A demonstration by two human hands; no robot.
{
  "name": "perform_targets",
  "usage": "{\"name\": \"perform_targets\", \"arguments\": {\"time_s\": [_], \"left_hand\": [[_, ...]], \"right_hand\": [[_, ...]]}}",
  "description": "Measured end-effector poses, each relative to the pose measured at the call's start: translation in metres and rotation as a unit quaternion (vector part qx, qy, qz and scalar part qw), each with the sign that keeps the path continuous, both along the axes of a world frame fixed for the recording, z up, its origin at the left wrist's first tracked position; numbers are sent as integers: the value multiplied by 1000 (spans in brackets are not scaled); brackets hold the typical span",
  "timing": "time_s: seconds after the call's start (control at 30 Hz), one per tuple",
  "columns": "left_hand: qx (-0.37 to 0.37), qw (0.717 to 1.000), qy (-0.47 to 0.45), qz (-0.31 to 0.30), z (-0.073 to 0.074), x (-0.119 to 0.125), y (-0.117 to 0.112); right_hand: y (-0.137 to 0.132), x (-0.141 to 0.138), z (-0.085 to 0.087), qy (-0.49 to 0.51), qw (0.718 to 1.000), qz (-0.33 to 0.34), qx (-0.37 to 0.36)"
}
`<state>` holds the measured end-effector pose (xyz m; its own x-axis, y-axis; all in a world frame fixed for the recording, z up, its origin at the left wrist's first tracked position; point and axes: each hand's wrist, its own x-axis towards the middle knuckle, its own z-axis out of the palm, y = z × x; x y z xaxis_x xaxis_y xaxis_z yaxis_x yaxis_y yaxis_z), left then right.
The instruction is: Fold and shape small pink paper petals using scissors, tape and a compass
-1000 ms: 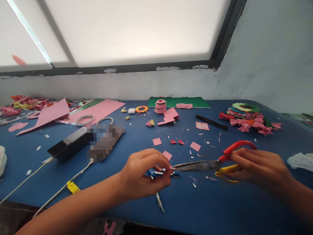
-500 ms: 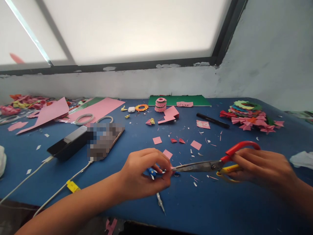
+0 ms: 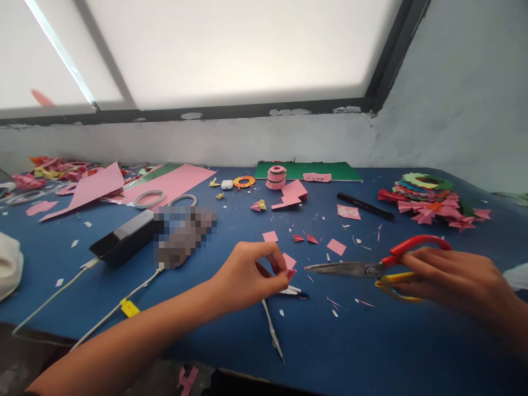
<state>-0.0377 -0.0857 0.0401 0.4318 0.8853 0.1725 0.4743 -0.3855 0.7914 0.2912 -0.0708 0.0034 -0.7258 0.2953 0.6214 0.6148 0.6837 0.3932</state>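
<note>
My left hand [image 3: 247, 275] hovers just above the blue table [image 3: 412, 352], fingers pinched on a small pink paper piece [image 3: 291, 272]. My right hand [image 3: 454, 278] grips scissors [image 3: 367, 268] by their red and yellow handles. The blades are closed and point left toward the pinched paper, a short gap away. A thin metal compass [image 3: 272, 330] and a small blue-and-white piece [image 3: 293, 291] lie on the table under my left hand.
Pink paper squares [image 3: 336, 246] and scraps litter the table's middle. A black power bank [image 3: 121, 241] with white cables lies at the left, tape rolls [image 3: 148, 198] and pink sheets [image 3: 165, 184] behind it. Folded paper stars [image 3: 429, 201] are piled at the right, next to a black marker [image 3: 365, 205].
My left hand has risen slightly and pulled the pink piece away from the scissor tips. The scissors have drawn back to the right with closed blades. The blue-and-white piece now lies on the table.
</note>
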Motion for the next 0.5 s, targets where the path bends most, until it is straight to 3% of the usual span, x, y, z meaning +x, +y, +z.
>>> {"name": "perform_targets", "arguments": {"time_s": [0.13,0.2,0.33,0.4,0.5], "left_hand": [[-4,990,141,-8,6,-21,24],[27,952,290,88,9,-45,38],[34,880,374,290,7,-106,58],[6,855,395,336,3,-127,61],[-7,846,402,351,-3,-140,59]], "right_hand": [[9,5,-3,-6,999,-40,2],[12,1,-4,-4,999,-38,-7],[12,-8,-3,-12,999,-16,-29],[12,-9,-5,-2,999,-16,-30],[15,-2,-14,14,999,-14,-37]]}}
